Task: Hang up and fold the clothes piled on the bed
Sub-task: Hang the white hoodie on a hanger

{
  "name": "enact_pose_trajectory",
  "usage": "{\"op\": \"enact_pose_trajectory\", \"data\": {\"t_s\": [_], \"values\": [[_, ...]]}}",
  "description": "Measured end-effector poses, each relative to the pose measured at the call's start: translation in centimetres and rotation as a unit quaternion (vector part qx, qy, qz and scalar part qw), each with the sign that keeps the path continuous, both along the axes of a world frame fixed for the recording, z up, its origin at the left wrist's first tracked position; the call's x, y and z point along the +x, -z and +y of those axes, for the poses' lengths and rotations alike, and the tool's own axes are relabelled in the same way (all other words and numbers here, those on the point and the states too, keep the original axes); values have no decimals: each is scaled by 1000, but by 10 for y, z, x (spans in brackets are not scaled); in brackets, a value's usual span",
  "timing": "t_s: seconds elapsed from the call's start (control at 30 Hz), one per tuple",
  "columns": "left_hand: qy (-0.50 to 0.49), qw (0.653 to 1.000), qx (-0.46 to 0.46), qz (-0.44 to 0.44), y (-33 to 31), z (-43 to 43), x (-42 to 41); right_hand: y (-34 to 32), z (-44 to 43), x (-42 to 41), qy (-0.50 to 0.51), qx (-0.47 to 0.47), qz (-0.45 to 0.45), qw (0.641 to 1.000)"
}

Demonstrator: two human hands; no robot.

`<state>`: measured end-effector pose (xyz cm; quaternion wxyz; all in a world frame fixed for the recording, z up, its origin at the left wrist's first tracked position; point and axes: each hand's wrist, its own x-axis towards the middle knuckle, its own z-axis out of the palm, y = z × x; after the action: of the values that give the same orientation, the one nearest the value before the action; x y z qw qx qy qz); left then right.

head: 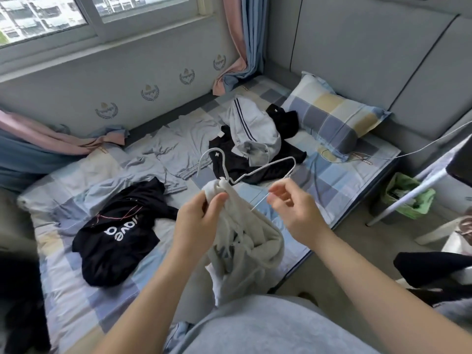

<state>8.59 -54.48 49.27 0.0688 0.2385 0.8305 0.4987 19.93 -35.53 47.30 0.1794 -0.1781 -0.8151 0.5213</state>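
Note:
I hold a white garment (245,249) over the bed's near edge. My left hand (201,221) grips its bunched top just under the hook of a white wire hanger (265,167). My right hand (291,203) pinches the hanger's lower right wire. The garment hangs crumpled between my hands. On the checked bed (332,180) lie a black shirt with white lettering (120,233), pale blue-grey trousers (176,149), a grey-white striped garment (252,131) and black clothes (258,162) beneath it.
A checked pillow (334,116) lies at the bed's head by the grey padded wall. A bin with a green bag (406,198) stands on the floor to the right, beside a white rack leg (408,198). Curtains (240,47) hang in the window corner.

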Motion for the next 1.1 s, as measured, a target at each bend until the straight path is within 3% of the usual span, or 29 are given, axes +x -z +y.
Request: {"op": "enact_pose_trajectory", "data": {"t_s": [0.13,0.23,0.4,0.5,0.63,0.8,0.93,1.1], "values": [[-37,997,69,-25,-7,-2,4,42,-39,6,-96,-14,-131,987],[-40,992,113,-44,-12,-2,9,60,-60,-4,-121,48,-205,970],[-30,986,152,-61,-17,-10,9,83,-62,-18,-78,87,-222,968],[-27,990,131,-52,-16,-23,-7,103,-41,-10,-111,95,-316,937],[12,997,62,-44,-13,-47,-30,112,3,6,-148,181,-387,892],[69,996,-21,-48,-8,-71,-44,93,48,0,-163,340,-387,841],[91,992,-69,-58,-10,-83,-52,64,69,-8,-108,342,-330,873],[144,976,-140,-86,-13,-80,-49,2,54,-19,-64,206,-203,955]]}}
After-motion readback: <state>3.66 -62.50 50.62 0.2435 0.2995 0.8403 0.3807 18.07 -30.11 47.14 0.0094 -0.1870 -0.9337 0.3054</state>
